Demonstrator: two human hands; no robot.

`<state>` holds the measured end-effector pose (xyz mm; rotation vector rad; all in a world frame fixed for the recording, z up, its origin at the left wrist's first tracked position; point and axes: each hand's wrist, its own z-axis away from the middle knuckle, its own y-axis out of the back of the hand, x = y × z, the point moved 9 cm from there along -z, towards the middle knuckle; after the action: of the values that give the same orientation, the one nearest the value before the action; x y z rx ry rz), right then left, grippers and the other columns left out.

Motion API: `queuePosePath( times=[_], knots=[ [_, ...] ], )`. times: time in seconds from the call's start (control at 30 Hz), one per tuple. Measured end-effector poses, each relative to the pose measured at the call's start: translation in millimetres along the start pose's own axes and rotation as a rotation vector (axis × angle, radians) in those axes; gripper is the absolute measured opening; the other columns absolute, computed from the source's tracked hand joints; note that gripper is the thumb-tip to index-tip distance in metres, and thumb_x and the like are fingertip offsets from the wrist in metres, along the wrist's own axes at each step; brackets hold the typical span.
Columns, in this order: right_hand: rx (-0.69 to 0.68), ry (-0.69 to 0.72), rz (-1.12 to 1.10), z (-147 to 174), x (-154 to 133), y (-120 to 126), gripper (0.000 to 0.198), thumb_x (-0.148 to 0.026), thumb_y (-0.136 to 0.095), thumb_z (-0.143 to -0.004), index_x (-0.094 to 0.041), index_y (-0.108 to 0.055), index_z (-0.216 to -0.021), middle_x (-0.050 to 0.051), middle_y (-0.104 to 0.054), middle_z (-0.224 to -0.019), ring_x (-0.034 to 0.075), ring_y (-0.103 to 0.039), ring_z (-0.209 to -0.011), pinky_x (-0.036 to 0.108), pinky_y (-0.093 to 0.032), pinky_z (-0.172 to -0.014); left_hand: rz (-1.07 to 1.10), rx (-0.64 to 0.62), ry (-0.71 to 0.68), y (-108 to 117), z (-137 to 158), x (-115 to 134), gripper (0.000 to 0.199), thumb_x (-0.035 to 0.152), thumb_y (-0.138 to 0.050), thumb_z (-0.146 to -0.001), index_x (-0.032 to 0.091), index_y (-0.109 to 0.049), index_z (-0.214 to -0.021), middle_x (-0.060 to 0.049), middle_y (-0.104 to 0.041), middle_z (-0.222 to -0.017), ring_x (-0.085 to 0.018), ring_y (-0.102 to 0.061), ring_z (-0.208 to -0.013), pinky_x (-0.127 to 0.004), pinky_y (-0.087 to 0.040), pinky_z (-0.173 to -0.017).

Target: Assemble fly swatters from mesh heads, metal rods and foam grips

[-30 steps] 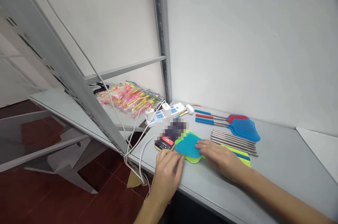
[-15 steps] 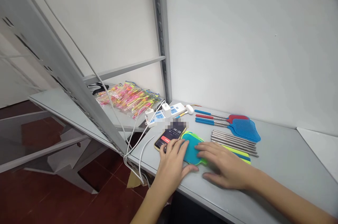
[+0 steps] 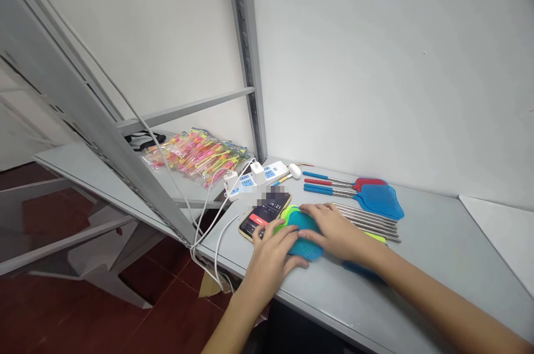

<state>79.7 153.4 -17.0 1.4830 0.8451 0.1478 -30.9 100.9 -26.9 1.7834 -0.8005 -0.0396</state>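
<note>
Both hands rest flat on a blue swatter head (image 3: 306, 229) near the counter's (image 3: 438, 265) front edge. Left hand (image 3: 273, 248): grip spread, fingers lying on the head's left side. Right hand (image 3: 334, 229): grip spread, palm down on its right side. A phone (image 3: 261, 215) lies just left of the head. Steel rods (image 3: 371, 223) lie behind the right hand.

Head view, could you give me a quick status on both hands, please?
Left hand and right hand both flat on the stacked swatter heads, fingers spread. Phone touching the stack's left side. Metal rods just behind the right hand.
</note>
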Motion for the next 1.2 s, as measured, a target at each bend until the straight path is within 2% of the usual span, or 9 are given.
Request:
queuePosePath(
  times=[0.23,0.5,0.67,0.77,0.87,1.0,1.1,1.2],
  knots=[
    [-0.033,-0.091,-0.016,-4,11,-6,0.063,-0.063,-0.037,-0.092,-0.019,-0.041,-0.136,0.015,-0.057,-0.129,0.03,-0.052,-0.114,0.042,-0.032,-0.096,-0.095,0.054,-0.058,9,1,-6,0.06,0.052,-0.074,-0.069,0.031,-0.057,-0.122,-0.005,-0.064,-0.124,-0.032,-0.045,-0.119,-0.05,-0.025,-0.096],
    [-0.026,-0.121,-0.003,-1,5,-4,0.061,-0.058,-0.042,-0.092,-0.018,-0.039,-0.138,0.015,-0.061,-0.12,0.032,-0.054,-0.108,0.045,-0.035,-0.091,-0.25,0.093,0.018,22,4,-20,0.044,0.042,-0.078,-0.071,0.029,-0.064,-0.111,-0.004,-0.063,-0.123,-0.031,-0.047,-0.116,-0.049,-0.03,-0.092],
    [-0.028,-0.074,-0.017,5,-6,-5,0.06,-0.054,-0.046,-0.091,-0.018,-0.038,-0.139,0.017,-0.061,-0.122,0.032,-0.054,-0.112,0.046,-0.035,-0.094,-0.278,0.099,0.019,24,2,-19,0.046,0.041,-0.08,-0.069,0.029,-0.063,-0.11,-0.004,-0.063,-0.123,-0.031,-0.047,-0.115,-0.049,-0.031,-0.091],
    [-0.029,-0.093,-0.023,14,-3,1,0.064,-0.056,-0.047,-0.09,-0.018,-0.036,-0.141,0.017,-0.058,-0.126,0.033,-0.052,-0.116,0.047,-0.036,-0.096,-0.283,0.098,0.023,26,3,-17,0.048,0.041,-0.08,-0.068,0.029,-0.063,-0.111,-0.003,-0.063,-0.124,-0.031,-0.047,-0.115,-0.049,-0.031,-0.091],
    [0.0,-0.114,0.0,28,2,11,0.066,-0.056,-0.049,-0.089,-0.018,-0.035,-0.142,0.017,-0.058,-0.127,0.033,-0.051,-0.117,0.045,-0.04,-0.092,-0.278,0.091,0.015,25,2,-11,0.05,0.042,-0.08,-0.068,0.029,-0.062,-0.113,-0.004,-0.061,-0.126,-0.032,-0.046,-0.115,-0.049,-0.031,-0.091],
    [0.05,-0.073,0.068,48,4,22,0.062,-0.051,-0.051,-0.09,-0.019,-0.037,-0.141,0.014,-0.058,-0.129,0.031,-0.051,-0.117,0.045,-0.041,-0.094,-0.25,0.086,-0.009,17,-1,3,0.052,0.044,-0.08,-0.068,0.029,-0.061,-0.114,-0.003,-0.058,-0.13,-0.031,-0.046,-0.116,-0.051,-0.03,-0.095],
    [0.109,-0.049,0.105,64,10,31,0.053,-0.047,-0.051,-0.091,-0.022,-0.041,-0.138,0.012,-0.058,-0.13,0.029,-0.052,-0.118,0.048,-0.039,-0.098,-0.219,0.075,-0.039,8,-5,17,0.05,0.048,-0.076,-0.071,0.029,-0.06,-0.115,-0.004,-0.058,-0.13,-0.031,-0.047,-0.117,-0.052,-0.031,-0.095],
    [0.181,-0.069,0.132,81,28,44,0.04,-0.042,-0.048,-0.093,-0.025,-0.048,-0.13,0.01,-0.061,-0.125,0.028,-0.056,-0.114,0.048,-0.041,-0.095,-0.172,0.029,-0.102,-9,-13,42,0.05,0.051,-0.072,-0.074,0.029,-0.059,-0.116,-0.005,-0.058,-0.129,-0.031,-0.049,-0.115,-0.052,-0.034,-0.094]
  ],
)
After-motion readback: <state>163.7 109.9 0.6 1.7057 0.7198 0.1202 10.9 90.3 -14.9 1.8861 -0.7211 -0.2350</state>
